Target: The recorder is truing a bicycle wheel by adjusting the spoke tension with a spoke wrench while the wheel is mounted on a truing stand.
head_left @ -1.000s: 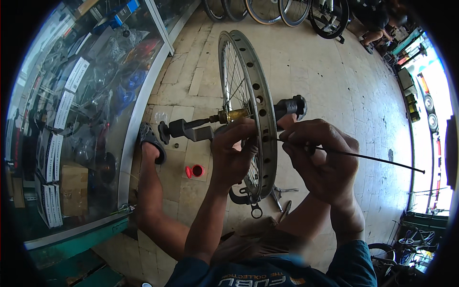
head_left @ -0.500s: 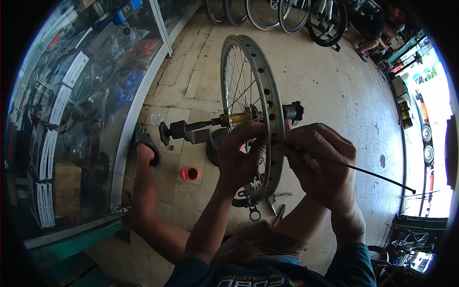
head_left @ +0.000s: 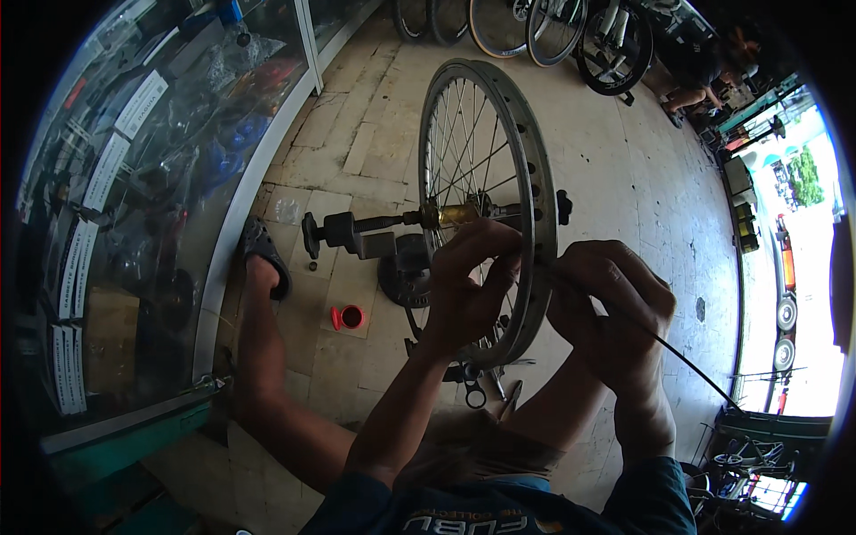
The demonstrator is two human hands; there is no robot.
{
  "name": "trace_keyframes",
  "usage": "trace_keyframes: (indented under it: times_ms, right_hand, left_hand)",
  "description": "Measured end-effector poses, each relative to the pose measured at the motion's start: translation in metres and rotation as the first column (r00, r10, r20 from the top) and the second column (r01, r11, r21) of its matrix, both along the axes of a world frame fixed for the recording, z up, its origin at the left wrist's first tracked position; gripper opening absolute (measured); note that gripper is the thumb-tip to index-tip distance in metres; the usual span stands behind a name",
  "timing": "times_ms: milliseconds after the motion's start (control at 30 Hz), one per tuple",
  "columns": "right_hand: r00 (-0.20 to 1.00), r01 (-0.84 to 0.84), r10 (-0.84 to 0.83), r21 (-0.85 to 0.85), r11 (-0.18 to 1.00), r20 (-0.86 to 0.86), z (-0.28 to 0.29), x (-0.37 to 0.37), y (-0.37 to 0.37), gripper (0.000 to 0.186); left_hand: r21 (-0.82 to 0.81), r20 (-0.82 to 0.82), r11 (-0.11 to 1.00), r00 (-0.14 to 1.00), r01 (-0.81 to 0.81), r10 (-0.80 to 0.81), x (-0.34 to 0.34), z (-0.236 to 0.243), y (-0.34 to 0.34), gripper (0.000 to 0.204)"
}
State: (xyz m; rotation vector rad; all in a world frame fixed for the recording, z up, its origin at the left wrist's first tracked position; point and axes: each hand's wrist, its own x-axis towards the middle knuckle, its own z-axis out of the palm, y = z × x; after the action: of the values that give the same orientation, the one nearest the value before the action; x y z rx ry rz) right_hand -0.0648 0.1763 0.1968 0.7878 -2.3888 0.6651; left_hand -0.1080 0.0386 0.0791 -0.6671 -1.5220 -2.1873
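A bicycle wheel with a grey, holed rim [head_left: 541, 214] and thin spokes stands upright in front of me. Its gold hub [head_left: 456, 215] is clamped in a truing stand [head_left: 352, 234] with black knobs. My left hand [head_left: 473, 285] is closed in a pinch against the rim's left side, near the spokes; what lies between its fingertips is hidden. On the other side, my right hand [head_left: 615, 312] grips a long thin dark rod [head_left: 691, 364]. The rod slants down to the right, and its inner end meets the rim's outer face behind my fingers.
A small red pot [head_left: 353, 316] with its lid flipped back sits on the tiled floor. A ring-ended metal tool [head_left: 475, 394] is below the rim. To the left is a glass display case [head_left: 160, 223]; bicycles [head_left: 553, 31] stand at the back, where a person [head_left: 700, 71] crouches.
The rod's outer end has swung lower and closer to me. Both hands keep their place at the rim, while the whole view has shifted slightly and shows the rim's side more.
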Motion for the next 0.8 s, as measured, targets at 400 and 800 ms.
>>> trace_keyframes:
  times_ms: [400, 800]
  right_hand:
    - [1.0, 0.016, -0.015, -0.061, 0.998, 0.018, -0.001, -0.005, -0.001, 0.019]
    - [0.998, -0.036, 0.044, 0.171, 0.985, -0.046, 0.017, -0.02, -0.004, 0.011]
  left_hand:
    - [0.028, 0.044, 0.998, 0.997, 0.056, -0.057, -0.002, 0.002, -0.003, 0.021]
    - [0.063, 0.059, 0.998, 0.998, 0.016, -0.02, 0.0, -0.003, -0.002, 0.024]
